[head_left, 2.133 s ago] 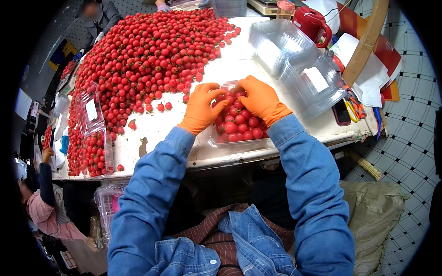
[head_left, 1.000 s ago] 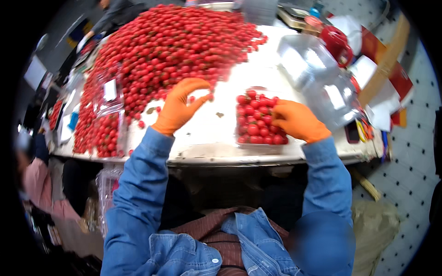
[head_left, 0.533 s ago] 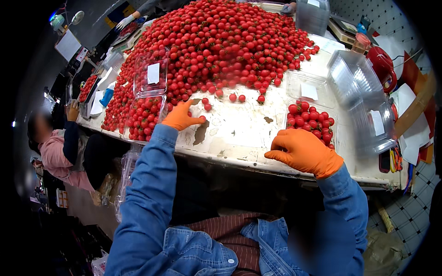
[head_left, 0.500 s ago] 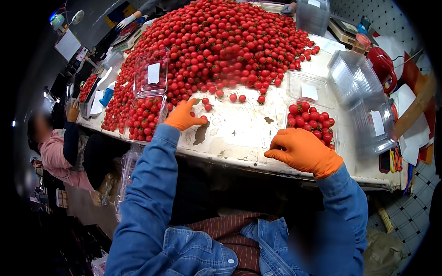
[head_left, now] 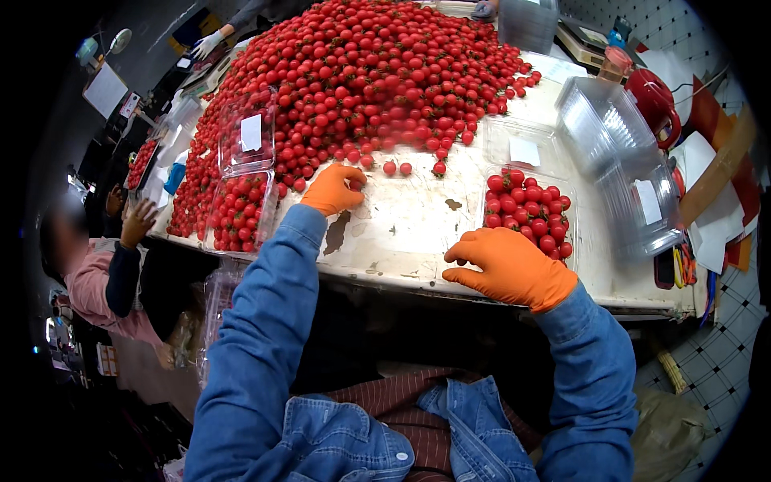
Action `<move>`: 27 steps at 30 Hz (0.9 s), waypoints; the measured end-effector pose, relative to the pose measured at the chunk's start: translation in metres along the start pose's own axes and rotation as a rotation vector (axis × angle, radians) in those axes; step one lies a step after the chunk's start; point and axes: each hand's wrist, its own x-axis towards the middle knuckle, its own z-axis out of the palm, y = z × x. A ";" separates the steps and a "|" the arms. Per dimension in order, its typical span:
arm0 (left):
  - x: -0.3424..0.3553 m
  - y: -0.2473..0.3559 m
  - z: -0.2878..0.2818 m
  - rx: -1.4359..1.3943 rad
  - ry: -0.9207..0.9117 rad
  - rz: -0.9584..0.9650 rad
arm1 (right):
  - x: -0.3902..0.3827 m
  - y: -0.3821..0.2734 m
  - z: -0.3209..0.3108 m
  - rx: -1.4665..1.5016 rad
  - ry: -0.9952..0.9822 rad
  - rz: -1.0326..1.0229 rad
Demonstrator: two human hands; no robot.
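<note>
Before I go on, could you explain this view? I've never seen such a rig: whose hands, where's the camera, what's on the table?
No machine: a person works in orange gloves. A wide camera on their head looks down. The left hand curls around a small red tomato; the right hand is beside an open box of tomatoes, whether holding anything is unclear. The table also bears a large tomato heap, another filled box and stacked clear boxes.

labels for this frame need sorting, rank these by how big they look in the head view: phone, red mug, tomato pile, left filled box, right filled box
1. Tomato pile
2. Left filled box and right filled box: unsure, right hand hides part of the latter
3. Red mug
4. Phone
</note>
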 end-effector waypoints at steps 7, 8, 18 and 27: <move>-0.013 0.053 -0.027 -1.423 -0.407 -0.113 | -0.011 0.017 -0.017 0.035 0.192 -0.023; -0.017 0.055 -0.027 -1.557 -0.441 -0.052 | -0.012 0.020 -0.023 0.039 0.228 -0.023; -0.021 0.145 0.011 -1.374 -0.713 0.091 | -0.053 0.089 -0.069 -0.017 0.637 0.379; -0.018 0.193 0.046 -1.264 -0.758 0.129 | -0.055 0.063 -0.064 0.607 0.495 0.208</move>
